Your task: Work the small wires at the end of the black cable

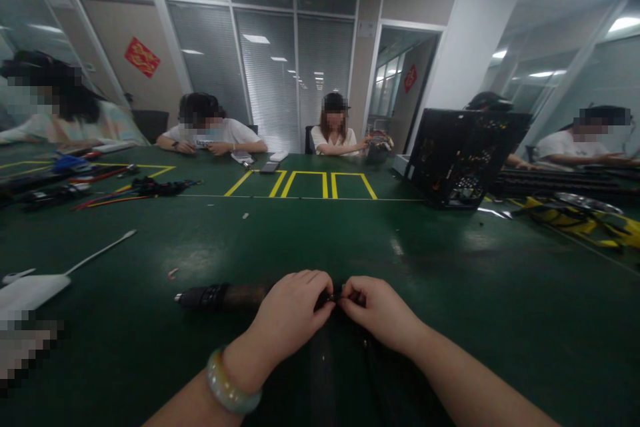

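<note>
My left hand (293,310) is curled over a dark cable bundle (225,295) that lies across the green table (300,240) in front of me. My right hand (377,310) meets it from the right, fingers pinched on a small dark part of the same bundle. The fingertips of both hands touch at the middle. A pale green bangle (227,387) sits on my left wrist. Dark straps or cables (320,360) run from the hands toward me. What exactly the fingertips grip is hidden.
A white charger with its cable (30,290) lies at the left. Coloured wire bundles (125,190) lie far left, a black computer case (463,157) stands far right, beside yellow cables (585,220). Several people sit round the table. Yellow tape marks (305,183) cross the far centre.
</note>
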Action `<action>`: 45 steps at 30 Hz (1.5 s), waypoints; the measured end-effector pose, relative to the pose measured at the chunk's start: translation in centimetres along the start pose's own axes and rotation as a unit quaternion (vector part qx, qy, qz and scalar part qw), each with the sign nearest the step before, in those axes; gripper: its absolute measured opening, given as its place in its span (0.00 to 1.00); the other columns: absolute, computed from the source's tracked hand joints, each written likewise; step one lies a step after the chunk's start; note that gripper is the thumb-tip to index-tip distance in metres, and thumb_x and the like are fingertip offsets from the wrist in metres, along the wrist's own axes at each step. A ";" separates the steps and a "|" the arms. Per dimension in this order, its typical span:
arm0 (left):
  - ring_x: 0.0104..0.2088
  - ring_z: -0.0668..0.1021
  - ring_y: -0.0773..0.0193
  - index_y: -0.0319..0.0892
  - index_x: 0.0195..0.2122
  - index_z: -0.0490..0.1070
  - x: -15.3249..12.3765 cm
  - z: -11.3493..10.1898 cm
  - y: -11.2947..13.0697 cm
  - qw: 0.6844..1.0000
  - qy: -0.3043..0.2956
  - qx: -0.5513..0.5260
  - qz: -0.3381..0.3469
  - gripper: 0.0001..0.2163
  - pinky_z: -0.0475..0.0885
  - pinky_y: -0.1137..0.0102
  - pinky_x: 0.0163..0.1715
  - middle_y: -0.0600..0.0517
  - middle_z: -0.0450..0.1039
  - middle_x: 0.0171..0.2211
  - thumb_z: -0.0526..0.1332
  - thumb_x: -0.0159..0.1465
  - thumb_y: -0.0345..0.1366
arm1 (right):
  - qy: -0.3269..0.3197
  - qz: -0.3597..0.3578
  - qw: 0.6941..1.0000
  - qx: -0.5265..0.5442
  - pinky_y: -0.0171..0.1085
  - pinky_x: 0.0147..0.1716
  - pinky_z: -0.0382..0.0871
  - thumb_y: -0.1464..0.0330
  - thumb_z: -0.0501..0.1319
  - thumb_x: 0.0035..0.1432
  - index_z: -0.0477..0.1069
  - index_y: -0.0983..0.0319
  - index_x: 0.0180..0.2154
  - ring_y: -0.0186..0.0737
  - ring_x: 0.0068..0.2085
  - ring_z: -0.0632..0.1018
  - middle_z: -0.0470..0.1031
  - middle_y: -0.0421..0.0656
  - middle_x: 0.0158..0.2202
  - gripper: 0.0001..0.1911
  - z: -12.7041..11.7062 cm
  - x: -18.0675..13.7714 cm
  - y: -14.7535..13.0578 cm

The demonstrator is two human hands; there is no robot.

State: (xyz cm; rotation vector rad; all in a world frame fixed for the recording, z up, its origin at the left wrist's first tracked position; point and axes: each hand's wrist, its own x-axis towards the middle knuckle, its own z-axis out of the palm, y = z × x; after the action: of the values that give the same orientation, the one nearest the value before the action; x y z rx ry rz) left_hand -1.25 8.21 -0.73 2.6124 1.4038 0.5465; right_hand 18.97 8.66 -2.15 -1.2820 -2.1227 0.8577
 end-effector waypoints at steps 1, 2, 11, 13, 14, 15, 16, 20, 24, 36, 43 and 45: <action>0.39 0.74 0.60 0.45 0.38 0.68 0.0 0.0 0.0 1.000 0.001 -0.001 0.002 0.04 0.67 0.65 0.41 0.53 0.72 0.37 0.59 0.61 0.34 | 0.000 0.001 1.000 -0.001 0.30 0.27 0.59 0.68 0.59 0.59 0.71 0.61 0.32 0.33 0.29 0.72 0.73 0.37 0.29 0.05 0.0 0.0 -0.1; 0.39 0.74 0.60 0.45 0.37 0.68 0.0 0.0 0.0 1.000 0.001 -0.002 0.006 0.04 0.67 0.65 0.41 0.53 0.72 0.36 0.59 0.61 0.33 | -0.001 0.002 1.000 -0.002 0.30 0.27 0.59 0.68 0.59 0.59 0.71 0.61 0.32 0.33 0.29 0.72 0.73 0.37 0.29 0.05 -0.1 0.0 -0.2; 0.40 0.74 0.59 0.45 0.37 0.67 -0.1 -0.1 0.2 1.000 0.000 -0.002 0.002 0.05 0.67 0.64 0.42 0.53 0.72 0.38 0.60 0.60 0.32 | 0.004 0.000 1.000 -0.006 0.30 0.27 0.58 0.69 0.59 0.58 0.71 0.61 0.31 0.33 0.29 0.72 0.73 0.37 0.27 0.04 0.0 -0.1 -0.1; 0.40 0.74 0.59 0.45 0.36 0.67 -0.1 -0.1 0.2 1.000 -0.002 -0.006 0.005 0.04 0.67 0.64 0.42 0.53 0.72 0.38 0.59 0.60 0.31 | 0.003 -0.001 1.000 -0.010 0.30 0.27 0.58 0.69 0.59 0.58 0.71 0.61 0.31 0.33 0.29 0.72 0.73 0.37 0.27 0.04 0.0 0.0 0.0; 0.39 0.74 0.60 0.45 0.36 0.67 -0.1 -0.1 0.2 1.000 -0.002 -0.008 0.008 0.05 0.67 0.64 0.42 0.53 0.72 0.38 0.59 0.59 0.30 | 0.003 0.000 1.000 -0.012 0.30 0.27 0.58 0.69 0.59 0.58 0.71 0.61 0.31 0.33 0.29 0.71 0.73 0.37 0.27 0.04 0.0 0.0 0.0; 0.40 0.74 0.60 0.45 0.37 0.67 -0.1 -0.1 0.2 1.000 -0.002 -0.010 0.010 0.05 0.67 0.64 0.42 0.54 0.72 0.38 0.59 0.59 0.29 | 0.002 0.000 1.000 -0.014 0.30 0.27 0.58 0.69 0.59 0.58 0.72 0.61 0.31 0.33 0.29 0.71 0.73 0.37 0.27 0.04 0.0 0.0 0.0; 0.40 0.74 0.60 0.45 0.37 0.67 -0.1 -0.1 0.2 1.000 0.000 -0.012 0.011 0.06 0.67 0.64 0.42 0.54 0.72 0.38 0.59 0.59 0.29 | 0.002 0.000 1.000 -0.015 0.30 0.27 0.58 0.69 0.59 0.58 0.72 0.61 0.31 0.33 0.29 0.71 0.73 0.37 0.28 0.04 0.0 0.0 -0.1; 0.41 0.74 0.59 0.45 0.40 0.67 0.0 -0.1 0.2 1.000 0.008 -0.010 0.000 0.08 0.68 0.63 0.43 0.53 0.72 0.39 0.60 0.59 0.31 | -0.001 0.008 1.000 -0.012 0.30 0.27 0.59 0.69 0.59 0.59 0.72 0.62 0.32 0.33 0.29 0.72 0.73 0.38 0.28 0.04 -0.1 0.0 -0.3; 0.42 0.74 0.59 0.44 0.37 0.68 0.0 -0.2 0.2 1.000 0.004 -0.005 0.012 0.04 0.68 0.63 0.44 0.52 0.72 0.39 0.59 0.60 0.32 | -0.004 0.008 1.000 -0.011 0.30 0.28 0.59 0.69 0.59 0.59 0.72 0.62 0.32 0.34 0.30 0.72 0.74 0.38 0.29 0.04 -0.2 0.0 -0.4; 0.41 0.75 0.60 0.44 0.37 0.68 0.0 -0.1 0.0 1.000 -0.003 0.000 0.010 0.04 0.68 0.64 0.44 0.53 0.73 0.39 0.60 0.61 0.32 | -0.005 0.008 1.000 0.001 0.30 0.27 0.59 0.69 0.59 0.59 0.72 0.61 0.32 0.33 0.29 0.72 0.74 0.38 0.28 0.04 -0.2 -0.1 -0.4; 0.40 0.74 0.60 0.45 0.37 0.68 -0.1 -0.3 0.1 1.000 -0.002 -0.016 0.021 0.05 0.67 0.64 0.42 0.54 0.73 0.38 0.59 0.61 0.30 | -0.005 -0.002 1.000 -0.009 0.30 0.26 0.58 0.68 0.60 0.58 0.73 0.61 0.31 0.33 0.28 0.71 0.73 0.37 0.27 0.04 -0.1 -0.1 -0.3; 0.40 0.74 0.60 0.45 0.38 0.69 -0.1 -0.2 0.0 1.000 0.000 -0.015 0.025 0.04 0.68 0.64 0.42 0.53 0.73 0.39 0.59 0.61 0.31 | -0.003 0.000 1.000 -0.015 0.30 0.27 0.58 0.68 0.61 0.58 0.73 0.61 0.30 0.33 0.29 0.71 0.73 0.37 0.28 0.05 -0.1 -0.1 -0.3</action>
State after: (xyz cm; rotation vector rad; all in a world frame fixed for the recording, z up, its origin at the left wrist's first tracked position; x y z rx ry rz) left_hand -1.39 8.11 -0.54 2.6310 1.3228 0.5674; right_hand 18.87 8.52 -1.86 -1.2948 -2.1482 0.8343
